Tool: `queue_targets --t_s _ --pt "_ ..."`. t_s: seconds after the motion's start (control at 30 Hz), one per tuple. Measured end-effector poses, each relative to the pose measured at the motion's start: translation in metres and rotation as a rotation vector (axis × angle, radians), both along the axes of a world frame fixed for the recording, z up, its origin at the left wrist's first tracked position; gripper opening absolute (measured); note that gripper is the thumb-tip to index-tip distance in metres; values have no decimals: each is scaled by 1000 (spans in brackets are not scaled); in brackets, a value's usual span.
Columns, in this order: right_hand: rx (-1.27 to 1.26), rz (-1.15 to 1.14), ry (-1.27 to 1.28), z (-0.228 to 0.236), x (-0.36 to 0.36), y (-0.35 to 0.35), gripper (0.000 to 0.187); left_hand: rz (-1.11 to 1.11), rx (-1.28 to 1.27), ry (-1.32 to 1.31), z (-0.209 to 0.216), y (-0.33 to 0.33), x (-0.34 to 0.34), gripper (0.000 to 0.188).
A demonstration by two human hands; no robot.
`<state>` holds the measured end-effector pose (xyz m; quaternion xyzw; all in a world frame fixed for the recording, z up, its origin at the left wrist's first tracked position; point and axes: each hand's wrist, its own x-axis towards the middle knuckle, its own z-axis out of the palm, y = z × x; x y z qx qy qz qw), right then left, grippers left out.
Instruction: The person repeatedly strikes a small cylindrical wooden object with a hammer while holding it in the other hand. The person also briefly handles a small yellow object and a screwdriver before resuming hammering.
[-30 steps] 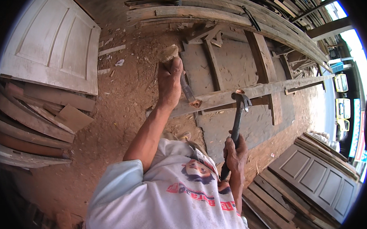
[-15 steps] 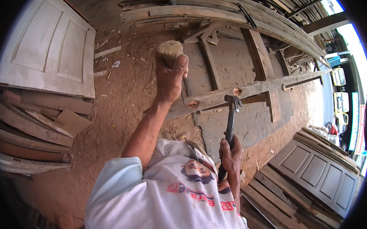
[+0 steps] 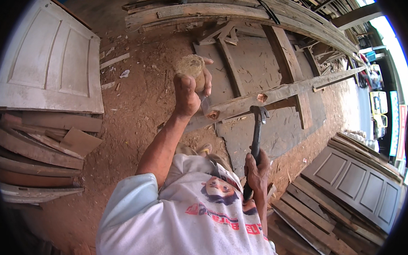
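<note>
In my left hand (image 3: pixel 186 94) is a chisel (image 3: pixel 190 66) with a thick, pale wooden handle, its end battered and frayed. The thumb and fingers wrap round the handle, whose end faces up toward me. Only a bit of the blade shows below the hand, close to the wooden beam (image 3: pixel 240 105); I cannot tell if it touches. Two rough reddish cuts mark this weathered beam, the nearer one beside the chisel. My right hand (image 3: pixel 257 170) grips a claw hammer (image 3: pixel 258 129) by its dark handle, the head up by the beam's near edge.
A wide plank (image 3: pixel 283 54) crosses under the beam. Long stacked timbers (image 3: pixel 203 11) lie at the far side. At left, a pale panelled door (image 3: pixel 49 59) stands above curved boards (image 3: pixel 37 144). A grey door (image 3: pixel 352 184) rests on planks at right. Wood chips litter the dirt floor (image 3: pixel 127 125).
My left hand has turned and tilted the chisel, so its handle end now faces me more and the fingers show on its right. The right hand and hammer hold nearly still.
</note>
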<state>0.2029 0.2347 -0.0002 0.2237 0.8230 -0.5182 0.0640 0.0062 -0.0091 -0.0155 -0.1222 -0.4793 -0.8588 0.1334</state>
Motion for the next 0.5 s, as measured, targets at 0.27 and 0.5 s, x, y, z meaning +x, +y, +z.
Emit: queue_targets --t_s 0.27,0.5 --pt "-5 -3 -13 -4 2 1 41 -38 72 72 1 6 -3 92" --pt "142 84 24 -1 -1 4 41 -49 -45 22 7 12 4 49"
